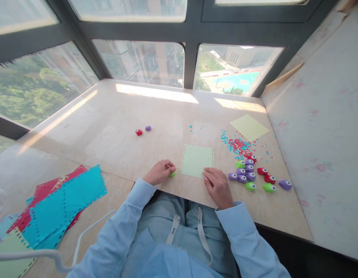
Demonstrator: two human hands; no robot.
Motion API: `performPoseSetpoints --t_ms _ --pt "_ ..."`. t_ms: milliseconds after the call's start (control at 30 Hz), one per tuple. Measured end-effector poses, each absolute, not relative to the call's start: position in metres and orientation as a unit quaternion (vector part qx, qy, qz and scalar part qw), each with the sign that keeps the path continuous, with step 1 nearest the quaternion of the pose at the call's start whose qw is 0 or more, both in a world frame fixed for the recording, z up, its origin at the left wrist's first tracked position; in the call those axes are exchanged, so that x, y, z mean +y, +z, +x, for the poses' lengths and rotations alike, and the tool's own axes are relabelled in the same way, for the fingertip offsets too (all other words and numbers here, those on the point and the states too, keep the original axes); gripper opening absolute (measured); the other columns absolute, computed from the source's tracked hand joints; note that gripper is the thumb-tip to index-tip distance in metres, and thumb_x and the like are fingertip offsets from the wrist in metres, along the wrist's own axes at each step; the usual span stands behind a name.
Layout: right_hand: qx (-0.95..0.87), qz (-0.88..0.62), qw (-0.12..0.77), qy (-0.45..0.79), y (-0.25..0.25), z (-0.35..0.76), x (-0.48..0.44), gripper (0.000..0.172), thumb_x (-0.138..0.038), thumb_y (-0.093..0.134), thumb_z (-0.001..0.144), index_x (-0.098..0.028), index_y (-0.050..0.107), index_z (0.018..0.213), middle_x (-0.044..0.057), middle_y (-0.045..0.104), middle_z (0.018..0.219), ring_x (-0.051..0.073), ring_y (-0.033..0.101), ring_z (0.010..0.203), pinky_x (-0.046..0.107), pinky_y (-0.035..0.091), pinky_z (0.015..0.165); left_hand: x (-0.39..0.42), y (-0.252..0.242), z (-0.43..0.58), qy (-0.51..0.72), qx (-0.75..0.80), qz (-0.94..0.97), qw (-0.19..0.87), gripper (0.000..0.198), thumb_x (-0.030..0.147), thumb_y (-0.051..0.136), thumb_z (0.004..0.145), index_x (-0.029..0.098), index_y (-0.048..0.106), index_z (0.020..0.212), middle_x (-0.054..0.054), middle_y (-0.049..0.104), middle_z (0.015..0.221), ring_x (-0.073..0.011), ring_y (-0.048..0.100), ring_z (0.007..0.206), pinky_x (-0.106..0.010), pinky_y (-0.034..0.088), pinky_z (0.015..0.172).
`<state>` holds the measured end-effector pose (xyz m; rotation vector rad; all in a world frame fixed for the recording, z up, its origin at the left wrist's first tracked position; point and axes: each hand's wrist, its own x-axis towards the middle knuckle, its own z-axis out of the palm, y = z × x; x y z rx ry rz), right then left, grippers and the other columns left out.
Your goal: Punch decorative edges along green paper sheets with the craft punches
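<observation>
Sunlit pale wooden tabletop: it spreads below dark-framed windows and meets a whitish floral-papered wall on the right.
Left hand: my thumb and curled fingers pinch a small rounded lime-green plastic piece, just left of a pale green rectangular paper sheet.
Right hand: my fingers bend loosely, their tips on the lower right part of that sheet; whether my thumb grips it too, I cannot tell.
Sheet: it lies flat before me, between my hands, a row of small cut-outs down its left and right sides.
Right of my right hand: rounded purple, red and green plastic pieces with eye-like spots sit bunched together, a few more standing near them.
Confetti: tiny red and blue paper bits lie scattered beyond the bunch, near a plain pale yellow paper sheet.
Farther out, left of centre: one red plastic piece stands near one purple plastic piece.
Far left: bright blue perforated sheets overlap red perforated sheets, with a white cable curving nearby.
</observation>
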<state>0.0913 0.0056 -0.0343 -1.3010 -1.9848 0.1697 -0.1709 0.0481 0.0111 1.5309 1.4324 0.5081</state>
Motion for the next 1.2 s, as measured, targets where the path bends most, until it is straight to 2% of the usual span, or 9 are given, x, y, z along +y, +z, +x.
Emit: performPoseSetpoints --t_ms 200,333,433,533,667,800,967,1067,1200 --pt "-0.773 -0.507 0.375 0.069 -0.035 0.092 0.005 0.021 -0.017 0.052 0.091 -0.021 0.071 0.099 0.008 0.072 0.106 0.023 0.063 0.103 0.044 0.050 0.090 0.033 0.010 -0.167 0.228 0.605 0.676 0.352 0.029 0.039 0.051 0.086 0.017 0.070 0.084 -0.006 0.062 0.081 -0.0190 0.059 0.078 -0.034 0.048 0.076" --pt "-0.773 -0.505 0.376 0.076 -0.035 0.092 0.005 0.021 -0.016 0.052 0.091 -0.021 0.070 0.100 0.008 0.072 0.106 0.023 0.063 0.104 0.045 0.050 0.091 0.024 0.005 -0.170 0.243 0.601 0.660 0.380 0.032 0.032 0.068 0.075 0.015 0.067 0.103 -0.007 0.058 0.098 -0.0125 0.055 0.065 -0.031 0.050 0.069" --pt "-0.770 -0.500 0.390 0.074 -0.034 0.093 0.005 0.021 -0.015 0.053 0.091 -0.020 0.070 0.101 0.009 0.072 0.106 0.023 0.063 0.102 0.045 0.051 0.090 0.020 0.004 -0.172 0.252 0.595 0.672 0.362 0.025 0.018 0.066 0.073 0.017 0.068 0.099 -0.005 0.058 0.094 -0.0125 0.056 0.067 -0.030 0.050 0.072" --pt "-0.762 -0.489 0.417 0.078 -0.032 0.094 0.005 0.021 -0.014 0.054 0.090 -0.020 0.071 0.100 0.009 0.073 0.103 0.023 0.064 0.100 0.044 0.051 0.089 0.019 0.005 -0.172 0.295 0.596 0.658 0.353 0.018 0.024 0.066 0.077 0.018 0.067 0.095 -0.005 0.061 0.095 -0.0125 0.057 0.068 -0.028 0.050 0.069" --pt "-0.736 -0.487 0.458 0.104 -0.029 0.093 0.001 0.020 -0.014 0.056 0.089 -0.020 0.072 0.099 0.009 0.074 0.100 0.022 0.066 0.097 0.043 0.052 0.089 0.014 0.010 -0.168 0.359 0.596 0.620 0.362 0.025 0.037 0.069 0.079 0.019 0.063 0.095 -0.004 0.064 0.094 -0.0113 0.058 0.064 -0.025 0.048 0.059" --pt "-0.650 -0.540 0.494 0.206 -0.020 0.082 -0.016 0.017 -0.024 0.059 0.089 -0.021 0.072 0.100 0.009 0.073 0.099 0.022 0.067 0.096 0.040 0.054 0.087 0.005 0.016 -0.152 0.405 0.590 0.613 0.335 0.026 0.037 0.072 0.078 0.019 0.061 0.093 -0.001 0.065 0.082 -0.0120 0.059 0.064 -0.026 0.049 0.060" --pt "-0.477 -0.550 0.500 0.469 0.005 0.060 -0.044 0.029 -0.040 0.058 0.091 -0.021 0.068 0.110 0.008 0.073 0.100 0.019 0.070 0.079 0.029 0.057 0.061 -0.013 0.018 -0.108 0.421 0.566 0.642 0.300 0.029 0.034 0.078 0.074 0.018 0.057 0.088 0.000 0.060 0.080 -0.0110 0.055 0.062 -0.025 0.047 0.059" --pt "-0.427 -0.547 0.496 0.522 0.016 0.055 -0.052 0.036 -0.045 0.064 0.086 -0.019 0.068 0.110 0.010 0.073 0.103 0.021 0.070 0.084 0.029 0.059 0.065 -0.022 0.014 -0.081 0.422 0.550 0.658 0.294 0.017 0.023 0.071 0.079 0.019 0.057 0.087 0.000 0.058 0.083 -0.0112 0.054 0.065 -0.024 0.047 0.060" --pt "-0.380 -0.589 0.505 0.504 0.018 0.062 -0.054 0.040 -0.047 0.071 0.078 -0.017 0.070 0.106 0.010 0.074 0.104 0.024 0.070 0.092 0.035 0.061 0.077 -0.026 0.004 -0.061 0.455 0.509 0.674 0.282 0.015 0.019 0.068 0.081 0.019 0.054 0.088 -0.002 0.056 0.087 -0.0118 0.053 0.068 -0.024 0.048 0.063"
